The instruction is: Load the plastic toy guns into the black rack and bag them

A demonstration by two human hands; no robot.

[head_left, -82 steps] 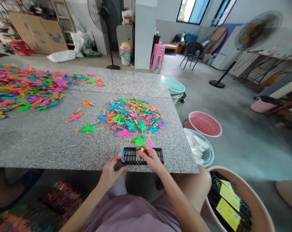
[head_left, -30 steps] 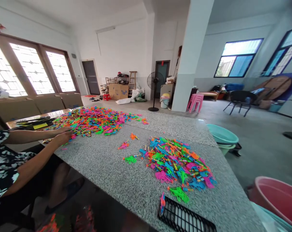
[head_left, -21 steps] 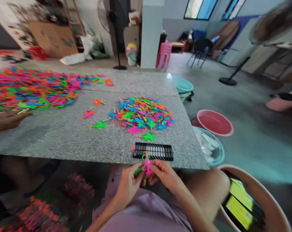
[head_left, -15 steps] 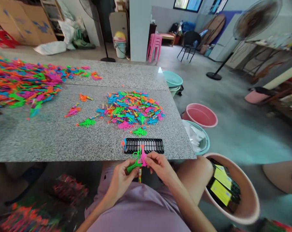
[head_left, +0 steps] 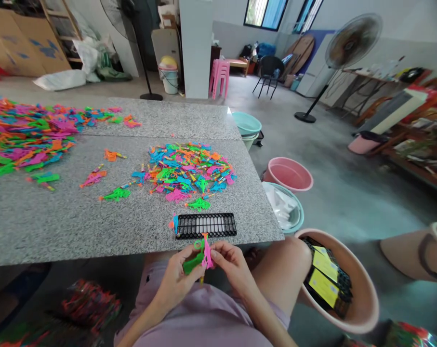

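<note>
My left hand (head_left: 174,278) is closed on a green plastic toy (head_left: 192,264), which looks like a small toy gun with a ring. Pressed against it is a similar pink plastic toy (head_left: 207,255) with an orange tip, pinched by my right hand (head_left: 233,267). A yellow printed end pokes out below them, partly hidden by my fingers. Both toys are held over my lap, at the table's front edge. Just beyond them lies a black plastic rack (head_left: 221,226) with slots, a blue and orange toy (head_left: 174,224) at its left end.
A pile of multicoloured toys (head_left: 189,168) covers the middle of the granite table (head_left: 131,226); a bigger heap (head_left: 26,132) lies left. Loose toys are scattered between. On my right stand a tub (head_left: 366,308) holding black racks and yellow cards, and a pink basin (head_left: 290,174).
The view has shifted a little to the right. Both hands keep the green and pink toys together, and the toys have turned slightly between my fingers.
</note>
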